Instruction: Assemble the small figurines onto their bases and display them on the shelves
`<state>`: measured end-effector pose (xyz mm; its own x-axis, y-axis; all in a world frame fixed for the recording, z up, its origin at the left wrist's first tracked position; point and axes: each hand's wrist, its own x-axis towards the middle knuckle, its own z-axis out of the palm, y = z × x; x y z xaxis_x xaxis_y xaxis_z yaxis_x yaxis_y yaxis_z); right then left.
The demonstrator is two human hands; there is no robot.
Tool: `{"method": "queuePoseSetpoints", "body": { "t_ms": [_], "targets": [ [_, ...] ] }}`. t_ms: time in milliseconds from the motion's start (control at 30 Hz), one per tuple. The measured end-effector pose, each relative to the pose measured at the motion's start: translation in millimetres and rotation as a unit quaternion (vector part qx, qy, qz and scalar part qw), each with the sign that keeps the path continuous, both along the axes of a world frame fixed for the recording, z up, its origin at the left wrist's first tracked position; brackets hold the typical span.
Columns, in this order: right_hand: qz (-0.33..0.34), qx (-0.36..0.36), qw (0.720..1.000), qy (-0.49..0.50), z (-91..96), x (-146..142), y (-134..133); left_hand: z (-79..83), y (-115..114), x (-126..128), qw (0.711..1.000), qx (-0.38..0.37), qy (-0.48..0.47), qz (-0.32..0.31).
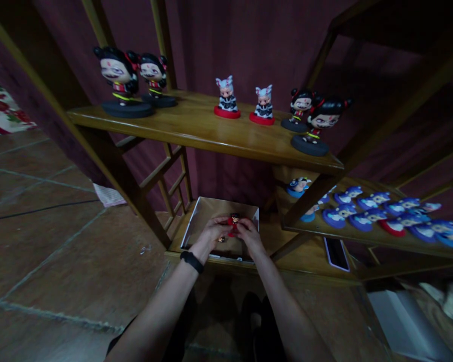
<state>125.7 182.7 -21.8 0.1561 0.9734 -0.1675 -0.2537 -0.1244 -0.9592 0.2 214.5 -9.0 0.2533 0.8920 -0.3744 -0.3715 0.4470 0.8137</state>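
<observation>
Both my hands are over a shallow open cardboard box (pixel 200 213) on the lowest shelf. Between them is a small red figurine (pixel 234 219) with a dark top. My left hand (pixel 213 232), a black band at its wrist, closes on it from the left. From the other side my right hand (pixel 248 233) grips the same figurine, its fingers partly hidden. A second small figure (pixel 221 239) shows just under my left fingers; whether it is held or lies in the box I cannot tell.
Several black-haired figurines (pixel 118 75) and two white-haired ones (pixel 227 95) on red bases stand on the upper shelf (pixel 196 123). Rows of blue-purple figurines (pixel 340 216) fill the right shelf. A phone (pixel 336 253) lies below them. Wooden posts (pixel 136 196) flank the box.
</observation>
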Motion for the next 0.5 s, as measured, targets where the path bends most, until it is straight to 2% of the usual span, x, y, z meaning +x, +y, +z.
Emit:
{"method": "queuePoseSetpoints", "body": {
  "t_ms": [200, 500],
  "targets": [
    [-0.014, -0.006, 1.0, -0.008, 1.6, 0.1, 0.2, 1.7, 0.2, 1.5, 1.0, 0.011, 0.012, 0.002],
    [-0.013, -0.011, 1.0, -0.015, 3.2, 1.2, 0.4, 9.5, -2.5, 0.4, 1.0, -0.017, -0.012, 0.005]
  ]
}}
